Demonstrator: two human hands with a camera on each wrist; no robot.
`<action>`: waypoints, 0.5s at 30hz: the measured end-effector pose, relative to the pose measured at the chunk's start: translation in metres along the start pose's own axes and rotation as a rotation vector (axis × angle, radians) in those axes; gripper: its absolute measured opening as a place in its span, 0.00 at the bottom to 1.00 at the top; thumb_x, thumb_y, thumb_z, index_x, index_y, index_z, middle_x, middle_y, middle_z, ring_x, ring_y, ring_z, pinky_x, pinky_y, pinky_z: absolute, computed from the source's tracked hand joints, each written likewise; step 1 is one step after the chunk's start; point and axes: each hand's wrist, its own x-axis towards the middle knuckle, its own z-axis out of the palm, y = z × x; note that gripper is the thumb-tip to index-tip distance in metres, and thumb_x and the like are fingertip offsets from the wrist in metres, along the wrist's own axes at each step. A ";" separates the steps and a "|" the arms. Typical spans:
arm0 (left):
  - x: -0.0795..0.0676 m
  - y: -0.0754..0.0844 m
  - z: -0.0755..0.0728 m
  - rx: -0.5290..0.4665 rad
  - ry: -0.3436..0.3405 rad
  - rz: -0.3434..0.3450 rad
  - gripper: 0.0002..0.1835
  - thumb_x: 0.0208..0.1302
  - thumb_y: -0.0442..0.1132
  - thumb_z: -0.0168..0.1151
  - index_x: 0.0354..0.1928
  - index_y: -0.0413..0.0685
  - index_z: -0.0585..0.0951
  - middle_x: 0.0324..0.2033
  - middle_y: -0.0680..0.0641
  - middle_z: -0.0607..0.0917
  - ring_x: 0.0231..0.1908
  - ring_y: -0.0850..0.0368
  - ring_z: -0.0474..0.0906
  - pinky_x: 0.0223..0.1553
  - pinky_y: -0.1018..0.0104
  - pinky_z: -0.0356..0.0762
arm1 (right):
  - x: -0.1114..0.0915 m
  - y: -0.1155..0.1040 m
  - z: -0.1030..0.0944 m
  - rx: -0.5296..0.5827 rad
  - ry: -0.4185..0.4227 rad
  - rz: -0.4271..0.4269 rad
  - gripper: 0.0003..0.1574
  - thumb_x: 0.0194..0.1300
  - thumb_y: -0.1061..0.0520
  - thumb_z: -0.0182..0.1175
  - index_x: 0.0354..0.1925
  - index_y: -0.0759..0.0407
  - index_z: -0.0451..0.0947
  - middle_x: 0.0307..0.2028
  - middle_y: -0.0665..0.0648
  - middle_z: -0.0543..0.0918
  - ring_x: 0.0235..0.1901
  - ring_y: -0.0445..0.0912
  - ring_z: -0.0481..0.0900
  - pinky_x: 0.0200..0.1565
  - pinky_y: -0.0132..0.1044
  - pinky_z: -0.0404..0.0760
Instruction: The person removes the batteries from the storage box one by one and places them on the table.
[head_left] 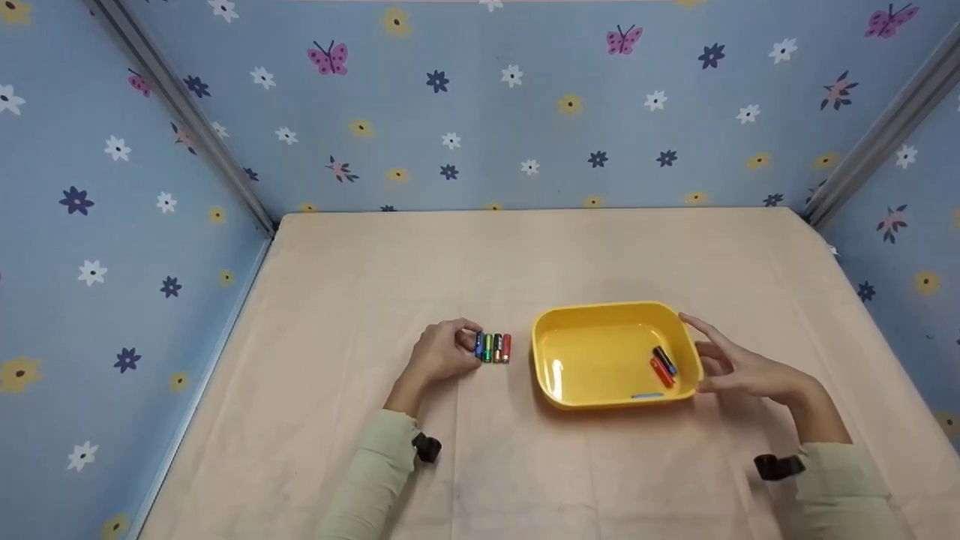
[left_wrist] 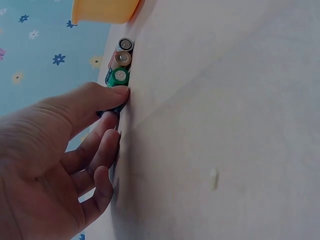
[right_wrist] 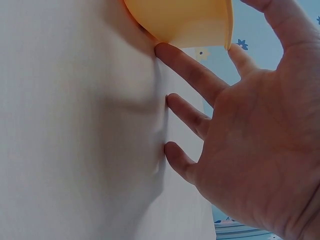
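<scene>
Several batteries stand side by side in a short row on the cloth, with green (head_left: 488, 348), black (head_left: 497, 348) and red (head_left: 507, 348) ones in it. At the row's left end, my left hand (head_left: 444, 351) pinches a blue battery (head_left: 479, 344) end to end between thumb and finger. In the left wrist view the thumb (left_wrist: 107, 96) covers much of that battery. My right hand (head_left: 750, 373) touches the right side of a yellow tub (head_left: 541, 375), its fingers spread along the outer wall. The right wrist view shows the fingertips close to the tub's base (right_wrist: 187, 25).
Inside the tub, toward its right side, lie red batteries (head_left: 661, 372), a dark battery (head_left: 664, 361) and a thin blue strip (head_left: 647, 395). A beige cloth (head_left: 375, 262) covers the table. Flower-patterned blue panels (head_left: 480, 105) enclose the back and both sides.
</scene>
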 end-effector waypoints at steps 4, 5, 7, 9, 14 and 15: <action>0.001 -0.001 0.000 -0.008 -0.001 -0.011 0.29 0.57 0.39 0.85 0.63 0.57 0.91 0.40 0.55 0.94 0.39 0.61 0.87 0.45 0.62 0.82 | 0.000 -0.001 -0.001 -0.010 0.003 0.008 0.76 0.72 0.50 0.74 0.94 0.42 0.29 0.87 0.79 0.56 0.85 0.83 0.52 0.74 0.89 0.59; 0.003 -0.005 0.002 -0.008 -0.001 -0.014 0.29 0.57 0.39 0.86 0.63 0.58 0.91 0.40 0.56 0.94 0.38 0.62 0.87 0.45 0.63 0.81 | 0.000 -0.001 -0.001 -0.011 0.003 0.007 0.76 0.72 0.50 0.74 0.94 0.42 0.29 0.87 0.79 0.56 0.85 0.84 0.51 0.74 0.89 0.59; 0.007 -0.011 0.004 -0.013 0.001 -0.014 0.29 0.56 0.40 0.86 0.62 0.60 0.91 0.39 0.57 0.94 0.38 0.62 0.86 0.44 0.63 0.81 | 0.000 0.000 -0.001 -0.016 0.005 0.008 0.76 0.72 0.50 0.74 0.94 0.42 0.30 0.87 0.79 0.57 0.85 0.84 0.51 0.74 0.90 0.58; 0.011 -0.018 0.007 -0.018 -0.002 -0.009 0.29 0.56 0.41 0.87 0.62 0.62 0.91 0.39 0.58 0.93 0.38 0.63 0.86 0.43 0.63 0.81 | 0.000 0.001 -0.001 -0.018 0.005 0.013 0.76 0.72 0.49 0.74 0.94 0.42 0.30 0.87 0.79 0.57 0.85 0.84 0.51 0.74 0.91 0.58; 0.013 -0.024 0.010 -0.031 -0.001 0.004 0.29 0.55 0.40 0.87 0.61 0.62 0.91 0.40 0.57 0.94 0.38 0.61 0.86 0.43 0.64 0.81 | 0.000 0.002 -0.001 -0.015 0.003 0.022 0.77 0.72 0.48 0.74 0.94 0.41 0.29 0.87 0.79 0.55 0.86 0.84 0.50 0.74 0.91 0.57; 0.012 -0.022 0.010 -0.030 -0.001 0.002 0.29 0.55 0.40 0.87 0.61 0.62 0.91 0.40 0.57 0.94 0.38 0.61 0.86 0.43 0.64 0.81 | 0.001 0.002 -0.001 -0.014 0.003 0.021 0.77 0.72 0.49 0.74 0.94 0.42 0.29 0.87 0.79 0.55 0.86 0.84 0.49 0.74 0.91 0.57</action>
